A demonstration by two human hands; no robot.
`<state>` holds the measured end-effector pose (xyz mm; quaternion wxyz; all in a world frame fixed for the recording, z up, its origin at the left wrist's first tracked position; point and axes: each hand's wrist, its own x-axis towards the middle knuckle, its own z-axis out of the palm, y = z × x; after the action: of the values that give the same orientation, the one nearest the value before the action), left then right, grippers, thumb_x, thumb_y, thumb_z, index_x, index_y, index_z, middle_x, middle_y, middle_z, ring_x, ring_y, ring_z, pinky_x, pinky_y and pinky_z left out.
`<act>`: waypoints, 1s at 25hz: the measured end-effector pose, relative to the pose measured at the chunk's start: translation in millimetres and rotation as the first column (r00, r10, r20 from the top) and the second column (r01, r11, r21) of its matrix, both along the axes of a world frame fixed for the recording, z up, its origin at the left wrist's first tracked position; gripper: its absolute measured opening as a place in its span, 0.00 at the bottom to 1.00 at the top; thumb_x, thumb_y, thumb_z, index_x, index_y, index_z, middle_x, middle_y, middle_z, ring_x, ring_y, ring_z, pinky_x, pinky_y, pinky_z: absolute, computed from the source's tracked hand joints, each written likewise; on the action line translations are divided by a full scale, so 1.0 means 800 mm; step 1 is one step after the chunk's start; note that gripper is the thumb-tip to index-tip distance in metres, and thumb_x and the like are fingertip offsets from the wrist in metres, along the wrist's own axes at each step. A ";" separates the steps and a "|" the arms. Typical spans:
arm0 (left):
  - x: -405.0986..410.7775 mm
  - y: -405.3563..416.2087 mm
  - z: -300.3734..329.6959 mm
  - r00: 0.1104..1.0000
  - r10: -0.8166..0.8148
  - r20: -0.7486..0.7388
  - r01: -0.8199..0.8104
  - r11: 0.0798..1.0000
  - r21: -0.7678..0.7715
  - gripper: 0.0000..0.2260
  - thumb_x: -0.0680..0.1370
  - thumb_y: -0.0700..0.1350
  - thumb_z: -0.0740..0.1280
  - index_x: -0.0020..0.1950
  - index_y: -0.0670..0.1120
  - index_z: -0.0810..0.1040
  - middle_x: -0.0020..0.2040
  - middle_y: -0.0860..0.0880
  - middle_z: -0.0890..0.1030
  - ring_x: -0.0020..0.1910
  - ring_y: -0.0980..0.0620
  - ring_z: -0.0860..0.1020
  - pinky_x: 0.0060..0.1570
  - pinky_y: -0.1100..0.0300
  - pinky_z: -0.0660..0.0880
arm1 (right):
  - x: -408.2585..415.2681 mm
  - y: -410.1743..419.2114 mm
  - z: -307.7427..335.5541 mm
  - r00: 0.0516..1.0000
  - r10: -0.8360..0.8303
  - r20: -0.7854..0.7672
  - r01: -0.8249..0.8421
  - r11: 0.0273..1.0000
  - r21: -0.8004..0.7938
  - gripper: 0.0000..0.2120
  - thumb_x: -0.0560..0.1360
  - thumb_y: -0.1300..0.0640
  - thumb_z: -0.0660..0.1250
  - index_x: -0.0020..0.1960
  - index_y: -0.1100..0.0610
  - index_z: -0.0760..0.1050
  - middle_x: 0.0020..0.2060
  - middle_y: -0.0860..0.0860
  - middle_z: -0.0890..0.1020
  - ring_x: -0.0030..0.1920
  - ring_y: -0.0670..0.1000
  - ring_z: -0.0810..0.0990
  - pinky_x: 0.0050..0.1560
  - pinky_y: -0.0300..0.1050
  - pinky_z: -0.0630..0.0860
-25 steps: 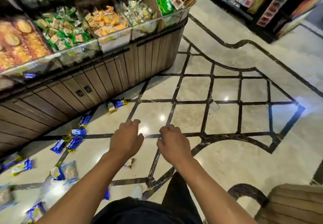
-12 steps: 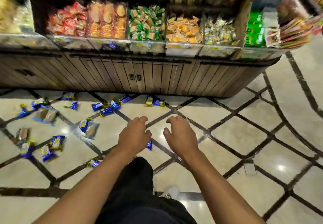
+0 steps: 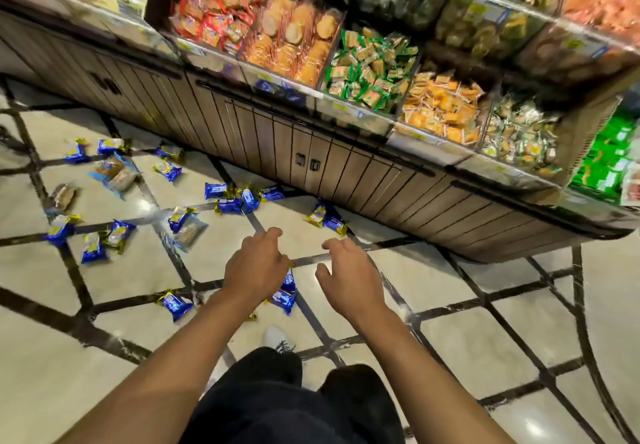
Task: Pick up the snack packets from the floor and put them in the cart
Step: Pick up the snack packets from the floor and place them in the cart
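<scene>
On the tiled floor (image 3: 450, 339) in front of the display stand (image 3: 381, 180), blue snack packets (image 3: 228, 201) lay scattered, most to the left, two (image 3: 327, 220) close to the stand's base, and a couple (image 3: 284, 296) just under the left hand (image 3: 256, 270). Both hands hung out in front, fingers loosely curled and holding nothing; the right hand (image 3: 346, 281) was beside the left, apart from it. No cart was in view. By my judgement the task stood at its first step, the reach, with no packet yet lifted. The next move would call for bending down to the nearest packets below the left hand, pinching one by its wrapper, then finding the cart.
</scene>
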<state>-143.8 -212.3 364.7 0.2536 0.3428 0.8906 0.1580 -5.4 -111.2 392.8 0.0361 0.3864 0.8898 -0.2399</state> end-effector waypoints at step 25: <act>0.053 0.016 -0.115 0.804 0.538 -0.253 -0.594 0.749 -0.293 0.21 0.79 0.49 0.61 0.71 0.47 0.66 0.59 0.46 0.75 0.56 0.45 0.74 0.42 0.54 0.67 | -0.145 0.111 -0.177 0.584 0.784 0.213 -0.796 0.604 -0.042 0.17 0.79 0.52 0.60 0.66 0.53 0.73 0.57 0.52 0.76 0.59 0.56 0.73 0.46 0.47 0.72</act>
<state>-101.2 -199.2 272.7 0.1825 0.0150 0.9824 0.0359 -121.5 -22.0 251.3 0.2211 -0.0250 0.9661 -0.1312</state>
